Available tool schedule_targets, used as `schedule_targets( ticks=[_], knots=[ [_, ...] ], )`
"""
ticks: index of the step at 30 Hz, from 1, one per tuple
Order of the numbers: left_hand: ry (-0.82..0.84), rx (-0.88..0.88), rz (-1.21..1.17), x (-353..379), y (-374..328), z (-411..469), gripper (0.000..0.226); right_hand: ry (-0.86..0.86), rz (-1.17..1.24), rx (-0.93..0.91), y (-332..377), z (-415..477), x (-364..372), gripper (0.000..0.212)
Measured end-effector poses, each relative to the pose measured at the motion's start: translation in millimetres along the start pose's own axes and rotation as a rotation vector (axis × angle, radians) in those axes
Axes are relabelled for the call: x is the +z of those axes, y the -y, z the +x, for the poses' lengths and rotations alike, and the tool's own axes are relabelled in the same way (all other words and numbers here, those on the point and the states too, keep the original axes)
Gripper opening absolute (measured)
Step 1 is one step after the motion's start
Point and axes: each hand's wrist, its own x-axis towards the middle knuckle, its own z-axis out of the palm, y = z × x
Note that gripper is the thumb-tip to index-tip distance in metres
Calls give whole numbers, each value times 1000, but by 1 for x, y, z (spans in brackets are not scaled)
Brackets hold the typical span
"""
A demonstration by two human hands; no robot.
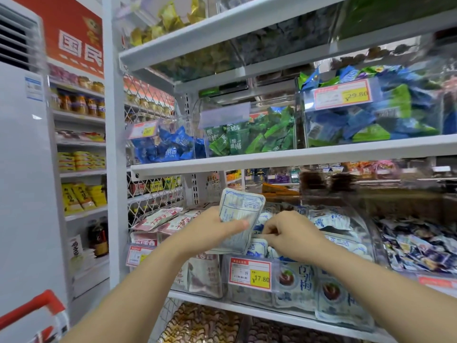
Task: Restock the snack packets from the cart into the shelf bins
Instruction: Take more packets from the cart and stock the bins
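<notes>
Blue-and-white packets point(241, 219) gripped upright in left hand point(210, 231) above clear bin point(294, 264), right hand point(291, 236) at 3 o'clock pinching a packet point(258, 246) inside: mid-stocking, probably next slotting the stack in; cart point(37, 305) at 8 o'clock.

Big white air-con unit point(19, 157) standing on the left, red sign point(76, 38) with white characters up behind it, and further back there's jars point(79, 103), yellow boxes point(81, 160) and a dark bottle point(99, 237).
</notes>
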Motion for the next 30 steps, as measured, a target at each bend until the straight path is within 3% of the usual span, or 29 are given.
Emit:
schedule_targets(
  ticks=[9,15,19,23,27,30],
  knots=[
    [30,-23,48,-7,3,10,27,-92,273,37,-3,0,-2,22],
    [81,-85,104,-7,3,15,33,-40,178,-106,-1,9,-3,7],
    [63,-73,-47,-10,11,4,33,35,263,-70,-1,13,-7,43],
    [-65,-66,-83,-9,18,-11,32,90,57,-122,1,22,-15,32],
    [-32,-37,7,-6,12,-14,32,176,-123,-127,11,35,-18,27],
    [19,-50,45,-6,10,-9,37,221,-93,-147,13,39,-11,30]
  ],
)
